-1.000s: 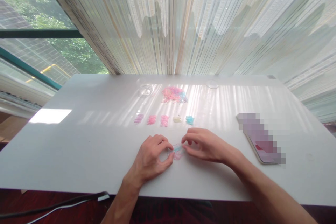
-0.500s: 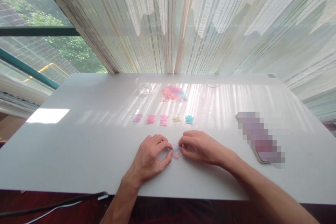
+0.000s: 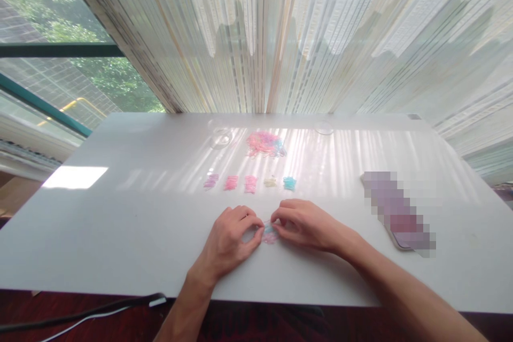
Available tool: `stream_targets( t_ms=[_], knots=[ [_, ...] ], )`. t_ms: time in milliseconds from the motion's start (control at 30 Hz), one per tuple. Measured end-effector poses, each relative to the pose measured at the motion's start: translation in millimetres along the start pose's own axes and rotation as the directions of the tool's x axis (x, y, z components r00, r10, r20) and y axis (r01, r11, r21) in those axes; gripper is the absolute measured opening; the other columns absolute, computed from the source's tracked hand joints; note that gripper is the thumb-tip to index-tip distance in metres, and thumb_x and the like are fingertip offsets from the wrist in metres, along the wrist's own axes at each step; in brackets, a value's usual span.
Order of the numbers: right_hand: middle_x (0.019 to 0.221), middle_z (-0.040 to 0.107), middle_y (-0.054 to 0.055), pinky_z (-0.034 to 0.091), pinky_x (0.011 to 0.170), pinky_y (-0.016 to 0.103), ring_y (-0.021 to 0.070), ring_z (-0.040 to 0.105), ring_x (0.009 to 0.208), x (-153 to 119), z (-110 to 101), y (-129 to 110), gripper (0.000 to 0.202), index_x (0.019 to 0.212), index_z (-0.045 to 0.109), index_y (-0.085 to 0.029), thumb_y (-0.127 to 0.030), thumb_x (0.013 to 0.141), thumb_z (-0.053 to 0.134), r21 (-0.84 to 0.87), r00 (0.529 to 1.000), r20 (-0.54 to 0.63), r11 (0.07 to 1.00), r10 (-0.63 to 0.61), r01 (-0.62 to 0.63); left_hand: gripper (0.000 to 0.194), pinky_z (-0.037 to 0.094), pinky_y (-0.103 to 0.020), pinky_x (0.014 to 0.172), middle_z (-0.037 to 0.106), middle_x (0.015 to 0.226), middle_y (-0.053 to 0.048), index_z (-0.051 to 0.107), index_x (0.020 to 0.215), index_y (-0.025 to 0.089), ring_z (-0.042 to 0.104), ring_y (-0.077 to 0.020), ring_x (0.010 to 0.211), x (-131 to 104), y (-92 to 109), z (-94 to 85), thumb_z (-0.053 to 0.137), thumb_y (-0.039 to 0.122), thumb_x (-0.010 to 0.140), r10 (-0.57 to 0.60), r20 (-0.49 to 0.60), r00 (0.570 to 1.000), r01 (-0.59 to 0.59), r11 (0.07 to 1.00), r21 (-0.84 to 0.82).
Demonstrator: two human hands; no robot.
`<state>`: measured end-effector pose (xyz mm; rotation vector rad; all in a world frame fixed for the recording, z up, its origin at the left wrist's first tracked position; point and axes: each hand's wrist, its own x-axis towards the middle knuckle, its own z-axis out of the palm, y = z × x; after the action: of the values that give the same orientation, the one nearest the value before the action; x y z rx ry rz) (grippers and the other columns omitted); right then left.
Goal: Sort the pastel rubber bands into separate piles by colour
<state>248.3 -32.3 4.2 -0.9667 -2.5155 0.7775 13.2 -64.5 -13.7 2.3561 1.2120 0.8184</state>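
Observation:
Between my fingertips, near the table's front, lies a small bunch of blue, pink and purple rubber bands (image 3: 270,237). My left hand (image 3: 229,239) rests on the table at its left side, thumb and forefinger pinched together at the bands. From the right, my right hand (image 3: 301,224) pinches at the same bunch, and a thin pinkish strand spans the fingertips of both hands. Beyond them runs a row of sorted groups: purple bands (image 3: 211,181), darker pink bands (image 3: 231,183), lighter pink bands (image 3: 250,184), pale yellow bands (image 3: 270,182) and blue bands (image 3: 289,183).
A larger mixed pile of bands (image 3: 265,144) lies farther back on the white table (image 3: 140,246). Clear round dishes or lids, one left (image 3: 220,139) and one right (image 3: 324,128), flank it. A pixelated phone (image 3: 396,214) lies right. A black cable (image 3: 132,302) hangs near the front edge.
My right fingertips have shifted very slightly left, closer to my left fingertips. The bunch between them sits a little differently; the sorted groups stay where they were.

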Motion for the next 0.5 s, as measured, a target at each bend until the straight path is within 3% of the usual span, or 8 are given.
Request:
stream_targets(
  t_ms=[500],
  knots=[
    [0.075,0.064,0.001,0.039,0.063,0.025,0.0137,0.055,0.067,1.7,8.2,-0.9,0.008,0.086,0.068,-0.018,-0.012,0.088,0.062,-0.015,0.999,-0.052,1.000,-0.005,0.004,0.007,0.043,-0.032,0.074,0.068,0.091,-0.001,0.069,0.094,0.021,0.062,-0.0169,0.080,1.7,2.1,-2.2,0.065,0.016,0.090,-0.004,-0.004,1.000,0.004,1.000,-0.019]
  ],
)
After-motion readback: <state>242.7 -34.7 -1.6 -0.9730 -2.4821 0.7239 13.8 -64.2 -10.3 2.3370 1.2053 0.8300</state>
